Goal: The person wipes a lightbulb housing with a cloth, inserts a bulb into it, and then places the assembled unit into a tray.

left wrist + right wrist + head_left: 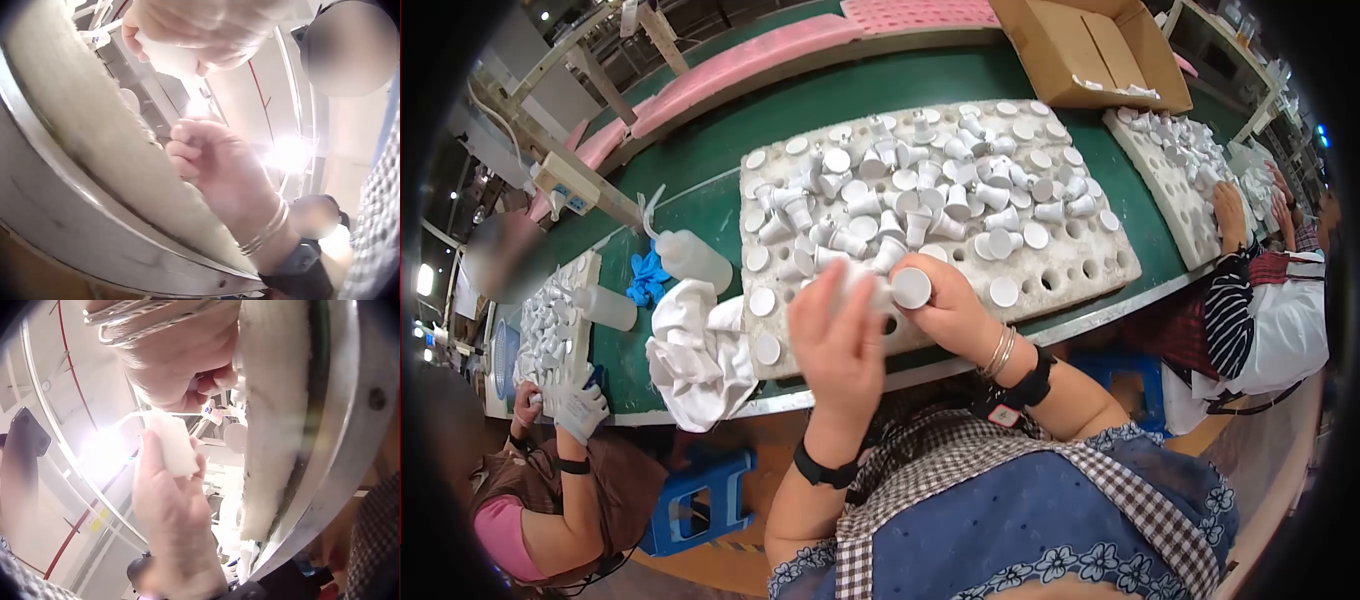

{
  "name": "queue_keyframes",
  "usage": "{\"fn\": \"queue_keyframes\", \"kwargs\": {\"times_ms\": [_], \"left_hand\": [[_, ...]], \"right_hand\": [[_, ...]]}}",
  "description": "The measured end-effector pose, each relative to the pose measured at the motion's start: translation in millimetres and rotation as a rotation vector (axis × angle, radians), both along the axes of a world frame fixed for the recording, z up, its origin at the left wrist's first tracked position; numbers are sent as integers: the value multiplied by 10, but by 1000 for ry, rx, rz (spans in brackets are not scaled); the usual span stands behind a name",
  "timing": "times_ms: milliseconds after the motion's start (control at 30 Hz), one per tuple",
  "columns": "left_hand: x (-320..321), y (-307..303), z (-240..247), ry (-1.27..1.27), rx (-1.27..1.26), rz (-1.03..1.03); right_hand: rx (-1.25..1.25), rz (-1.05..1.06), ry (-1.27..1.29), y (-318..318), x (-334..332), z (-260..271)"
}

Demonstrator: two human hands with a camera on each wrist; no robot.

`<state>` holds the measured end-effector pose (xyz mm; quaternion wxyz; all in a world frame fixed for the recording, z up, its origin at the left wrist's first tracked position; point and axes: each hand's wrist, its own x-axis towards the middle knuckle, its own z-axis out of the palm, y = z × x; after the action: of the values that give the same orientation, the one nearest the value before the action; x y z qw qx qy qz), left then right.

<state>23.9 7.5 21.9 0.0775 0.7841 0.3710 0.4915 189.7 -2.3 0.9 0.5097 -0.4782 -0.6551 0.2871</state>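
Note:
Fingers of my left hand (pixel 835 340) pinch a small white block (pixel 174 445), blurred in the head view and plainer in the right wrist view. My right hand (pixel 955 315), with bangles at the wrist, grips a white lamp-shaped part (pixel 911 288), its round face turned up. Both hands are close together above the near edge of a pale foam board (pixel 1060 285) with round holes. Many similar white parts (pixel 917 225) lie heaped on that board, and some sit in its holes. In the left wrist view, my right hand (pixel 228 169) has curled fingers.
A white cloth (pixel 695 355), a squeeze bottle (pixel 693 260) and a blue crumpled item (pixel 647 278) lie left of the board. Behind it stands an open cardboard box (pixel 1090 50). People work at boards on both sides. The green table's metal edge (pixel 780 402) runs in front.

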Motion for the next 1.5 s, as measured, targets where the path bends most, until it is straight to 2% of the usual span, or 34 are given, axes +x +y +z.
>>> {"fn": "queue_keyframes", "kwargs": {"times_ms": [33,67,100,133,167,233,300,367,467,500,567,633,700,767,833,867,933,967,1033,1067,1100,1167,1200,1233,1333,1367,1433,1500], "left_hand": [[43,-71,45,74,51,-89],[120,-139,129,181,60,-150],[122,-102,114,181,56,-146],[127,-36,82,153,53,-146],[133,44,45,125,53,-150],[64,151,-101,129,74,-81],[-30,223,-175,-46,-61,76],[-70,151,-162,-90,-54,90],[39,-119,27,178,133,-144],[24,-87,0,176,134,-137],[-37,63,-134,135,43,21],[-118,139,-228,113,6,139],[-220,102,-202,-33,5,113],[-223,6,-169,-67,7,29],[-227,-49,-132,12,2,18],[-231,-62,-119,-10,-9,24],[-245,-75,-155,-119,-50,28],[-252,-85,-155,-114,-34,45],[-248,-120,-161,-239,-116,-29],[-244,-137,-146,-274,-135,-64],[-249,-141,-139,-270,-128,-57],[-278,-131,-118,-273,-102,-52],[-296,-135,-111,-289,-124,-51],[-316,-141,-119,-288,-128,-56],[-327,-137,-155,-320,-164,-59],[-328,-157,-169,-268,-128,-31],[-335,-197,-162,-216,-88,1],[-317,-243,-104,10,77,-73]], "right_hand": [[-14,2,4,-24,-26,-11],[78,-16,14,-35,-49,-12],[174,-35,23,-33,-57,-9],[91,59,45,-5,-17,-3],[92,59,44,26,1,10],[-65,49,-119,13,25,27],[-22,34,-54,18,14,17],[58,-9,-58,14,-2,-14],[66,67,-19,8,-22,29],[69,74,-21,-1,-21,31],[-116,57,-41,7,35,29],[3,63,-41,-30,33,17],[-63,-27,-304,-69,-43,212],[-57,25,-362,-99,-131,383],[-15,52,-469,-122,-173,404],[17,85,-452,-152,-208,503],[-221,105,-454,-236,-221,679],[-203,120,-451,-261,-208,616],[-252,86,51,-280,-184,414],[-102,168,239,-228,-233,318],[-97,176,242,-230,-247,296],[-262,123,613,-241,-284,330],[-374,186,753,-272,-290,419],[-375,180,755,-278,-291,419],[-406,69,410,-280,-264,334],[-399,68,410,-280,-261,335],[-176,-11,-177,-272,-274,343],[-160,12,-192,-274,-278,341]]}}
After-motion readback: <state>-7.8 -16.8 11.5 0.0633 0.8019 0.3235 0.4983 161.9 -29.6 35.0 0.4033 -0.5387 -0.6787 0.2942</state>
